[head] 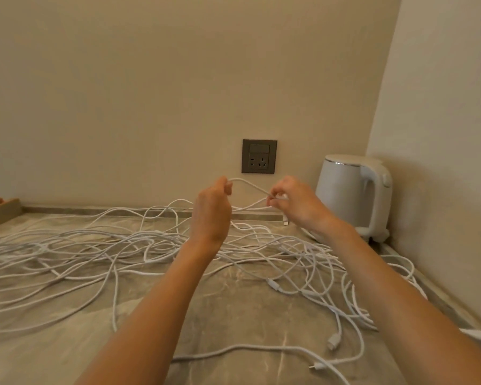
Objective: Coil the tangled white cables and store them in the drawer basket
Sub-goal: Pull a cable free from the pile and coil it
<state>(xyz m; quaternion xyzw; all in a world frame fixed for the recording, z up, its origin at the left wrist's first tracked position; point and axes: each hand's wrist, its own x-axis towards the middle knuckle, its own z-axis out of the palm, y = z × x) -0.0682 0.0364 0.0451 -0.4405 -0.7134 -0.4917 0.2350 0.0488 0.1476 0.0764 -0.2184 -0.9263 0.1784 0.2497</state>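
Left hand (211,212) and right hand (295,204) each pinch one white cable (250,186), raised above the countertop (233,315); its held span runs left to right between them, while the tangled cables (95,245) sprawl below.

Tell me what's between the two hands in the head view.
A short arc of white cable runs from the left hand to the right hand, both pinching it, seen in the head view.

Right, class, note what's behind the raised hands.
A grey wall socket on the wall, above the back ledge. The left hand and right hand, pinching a white cable, hide part of that ledge.
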